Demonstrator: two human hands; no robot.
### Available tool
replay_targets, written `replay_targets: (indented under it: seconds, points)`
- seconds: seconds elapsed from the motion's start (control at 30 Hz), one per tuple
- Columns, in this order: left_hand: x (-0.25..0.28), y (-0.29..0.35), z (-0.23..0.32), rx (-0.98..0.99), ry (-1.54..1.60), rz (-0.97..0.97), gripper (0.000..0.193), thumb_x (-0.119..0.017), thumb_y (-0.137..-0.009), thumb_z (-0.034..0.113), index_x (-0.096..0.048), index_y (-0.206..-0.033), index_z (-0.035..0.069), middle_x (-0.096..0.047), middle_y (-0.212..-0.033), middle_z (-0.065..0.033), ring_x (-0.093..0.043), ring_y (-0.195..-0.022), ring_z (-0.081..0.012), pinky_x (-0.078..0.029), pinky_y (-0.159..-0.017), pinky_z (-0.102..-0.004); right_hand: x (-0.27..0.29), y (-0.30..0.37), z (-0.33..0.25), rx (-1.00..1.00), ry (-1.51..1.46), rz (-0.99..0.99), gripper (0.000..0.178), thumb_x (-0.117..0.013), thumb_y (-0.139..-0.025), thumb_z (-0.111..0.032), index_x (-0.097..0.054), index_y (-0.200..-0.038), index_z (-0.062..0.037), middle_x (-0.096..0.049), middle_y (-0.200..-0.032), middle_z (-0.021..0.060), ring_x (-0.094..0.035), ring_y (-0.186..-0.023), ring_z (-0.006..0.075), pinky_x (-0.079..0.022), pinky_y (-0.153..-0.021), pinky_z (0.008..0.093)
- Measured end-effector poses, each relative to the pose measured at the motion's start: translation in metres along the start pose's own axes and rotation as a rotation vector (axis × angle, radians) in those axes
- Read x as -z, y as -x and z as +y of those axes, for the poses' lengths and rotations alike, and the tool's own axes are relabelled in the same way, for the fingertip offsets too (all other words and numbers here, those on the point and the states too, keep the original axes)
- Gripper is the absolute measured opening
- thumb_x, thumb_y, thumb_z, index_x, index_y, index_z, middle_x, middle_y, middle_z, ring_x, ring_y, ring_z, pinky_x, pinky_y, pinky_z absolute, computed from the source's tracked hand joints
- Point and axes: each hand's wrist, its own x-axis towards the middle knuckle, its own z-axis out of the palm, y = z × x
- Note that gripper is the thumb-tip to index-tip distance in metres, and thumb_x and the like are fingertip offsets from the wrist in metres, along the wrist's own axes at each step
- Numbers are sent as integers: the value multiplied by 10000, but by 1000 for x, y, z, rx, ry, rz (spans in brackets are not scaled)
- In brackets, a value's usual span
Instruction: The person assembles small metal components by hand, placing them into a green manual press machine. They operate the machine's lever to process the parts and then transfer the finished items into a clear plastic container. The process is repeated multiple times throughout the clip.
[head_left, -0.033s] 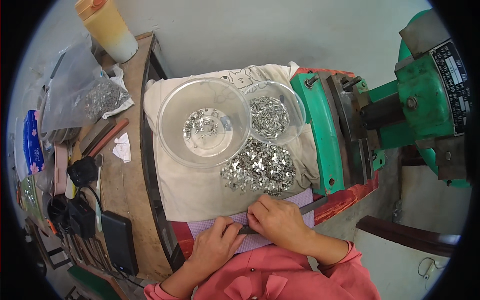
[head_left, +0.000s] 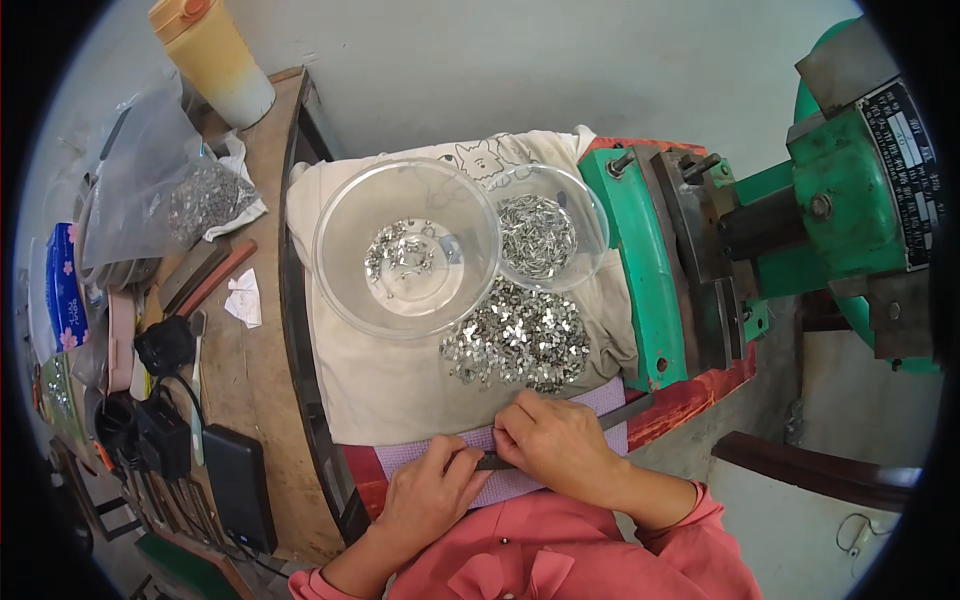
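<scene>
My left hand (head_left: 432, 490) is closed on one end of a long, narrow dark bar (head_left: 628, 411), low in the middle of the view. With its fingers curled, my right hand (head_left: 560, 447) grips the same bar farther right. The bar slants up to the right across a purple textured cloth (head_left: 400, 455). Just beyond my hands lies a heap of small shiny metal pieces (head_left: 530, 338) on a beige cloth (head_left: 375, 400). Whatever small piece might be between my fingertips is hidden.
Beyond the heap stand a large clear tub (head_left: 335, 300) with scattered metal bits and a smaller clear tub (head_left: 595, 215) holding slim metal pieces. A green machine (head_left: 650, 290) borders the right. On the left, a wooden table (head_left: 255, 400) bears a black power bank (head_left: 240, 485) and a thermos (head_left: 225, 75).
</scene>
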Motion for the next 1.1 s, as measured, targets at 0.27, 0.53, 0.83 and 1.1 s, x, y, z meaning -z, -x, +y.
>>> replay_targets:
  seconds: [0.27,0.53,0.83,1.1]
  points:
    - [-4,0,1,-5,-18,58,302,-834,-776,162,-651,-992,56,-592,-960,-83,-647,-671,-247,-536,-549,-349,49,-35,24,-41,-64,303,115,-772,-750,-84,-670,-800,-98,-629,-765,64,-638,-605,252,-505,-549,360]
    - [-16,-12,13,9,-73,133,336,-853,-735,160,-656,-985,54,-591,-928,-72,-651,-749,-244,-519,-604,-346,71,-78,67,-92,139,575,86,-752,-809,-74,-694,-872,-84,-649,-797,78,-653,-675,290,-506,-603,390]
    - [-12,-46,12,121,-198,175,582,-779,-803,282,-604,-1287,9,-539,-1404,-158,-498,-1321,-376,-349,-1088,-533,23,-26,30,94,-41,268,342,-793,-770,-124,-712,-1103,-125,-657,-1131,99,-604,-1079,314,-509,-875,422]
    - [3,-21,-2,-10,-84,61,471,-781,-775,93,-647,-1221,21,-598,-1332,-146,-582,-1244,-340,-461,-1024,-460,11,2,32,73,26,159,329,-811,-750,-152,-755,-1074,-166,-569,-1369,90,-437,-1311,357,-386,-1042,478]
